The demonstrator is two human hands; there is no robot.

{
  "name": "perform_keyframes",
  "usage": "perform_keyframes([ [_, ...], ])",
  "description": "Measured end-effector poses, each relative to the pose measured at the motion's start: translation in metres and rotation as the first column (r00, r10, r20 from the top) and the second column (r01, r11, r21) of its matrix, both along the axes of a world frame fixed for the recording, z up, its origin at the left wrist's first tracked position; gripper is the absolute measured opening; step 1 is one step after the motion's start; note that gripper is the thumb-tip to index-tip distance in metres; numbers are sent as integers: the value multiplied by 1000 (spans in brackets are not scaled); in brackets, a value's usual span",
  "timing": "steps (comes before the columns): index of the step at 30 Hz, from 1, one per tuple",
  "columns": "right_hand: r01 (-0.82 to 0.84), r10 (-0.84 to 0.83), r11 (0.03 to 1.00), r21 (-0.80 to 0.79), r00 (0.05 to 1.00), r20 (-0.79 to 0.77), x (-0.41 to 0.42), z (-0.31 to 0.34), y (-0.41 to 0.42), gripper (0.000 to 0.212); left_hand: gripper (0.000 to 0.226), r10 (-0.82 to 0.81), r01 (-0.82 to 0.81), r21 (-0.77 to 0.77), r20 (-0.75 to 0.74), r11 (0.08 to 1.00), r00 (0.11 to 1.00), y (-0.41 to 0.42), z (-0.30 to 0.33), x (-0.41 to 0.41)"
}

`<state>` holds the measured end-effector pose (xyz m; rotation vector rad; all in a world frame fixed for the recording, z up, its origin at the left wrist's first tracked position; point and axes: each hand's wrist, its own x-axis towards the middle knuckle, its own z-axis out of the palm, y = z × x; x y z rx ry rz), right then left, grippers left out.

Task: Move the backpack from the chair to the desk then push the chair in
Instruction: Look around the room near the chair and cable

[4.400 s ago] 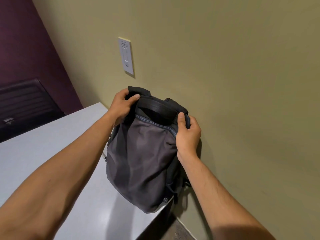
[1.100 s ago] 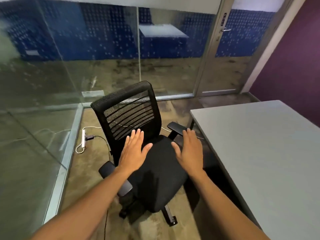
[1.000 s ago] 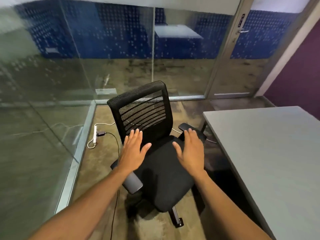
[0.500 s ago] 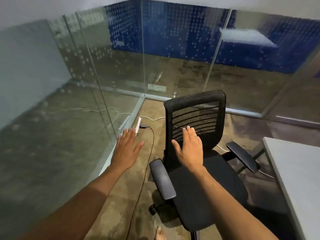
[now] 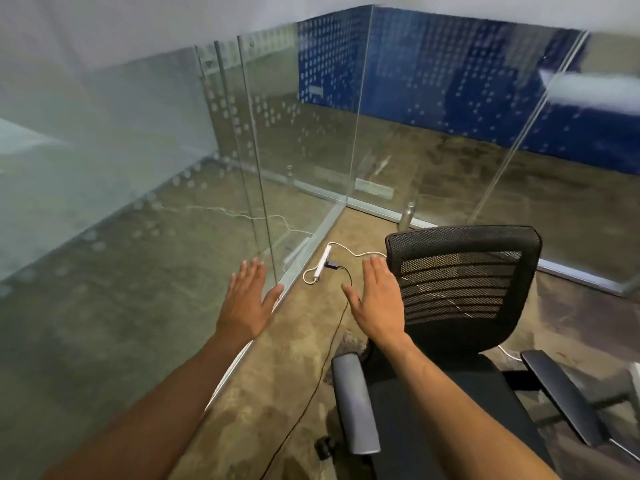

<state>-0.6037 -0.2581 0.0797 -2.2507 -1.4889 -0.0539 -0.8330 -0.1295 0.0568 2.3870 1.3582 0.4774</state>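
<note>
Both hands (image 5: 375,303) spread beside empty chair (image 5: 460,289)

Chair (image 5: 460,292) now right of both hands.

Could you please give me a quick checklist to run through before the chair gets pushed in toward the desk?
1. Chair seat free of the backpack: ok, nothing lies on it.
2. Left hand free: ok, fingers spread, holding nothing.
3. Right hand on the chair: not ok, it hovers open beside the mesh backrest, apart from it.
4. Black cable clear of the casters: cannot tell, it runs close past the base.
5. Desk position and gap: cannot tell, only a sliver shows at the right edge.
</note>
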Motion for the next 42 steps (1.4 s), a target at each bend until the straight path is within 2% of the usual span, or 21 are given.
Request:
perform_keyframes([
  [6, -5, 5, 1000, -5, 1000, -25, -1, -12, 44, 71, 71, -4, 4, -1, 67, 1000, 998, 29, -6, 2],
  [23, 194, -195, 981, -31, 980, -28, -5, -19, 217, 77, 94, -205, 206, 31, -10, 978, 979, 232, -9, 22],
  [27, 231, -231, 971, -57, 973, 1, -4, -21, 236, 76, 92, -240, 240, 42, -9, 970, 971, 265, -9, 33],
  [34, 303, -302, 951, -60, 953, 32, 20, -24, 259, 77, 75, -319, 324, 78, -70, 943, 945, 301, -7, 66],
  [42, 348, -350, 934, -81, 937, -3, 66, -37, 302, 76, 84, -355, 361, 74, -84, 930, 931, 346, -11, 121],
])
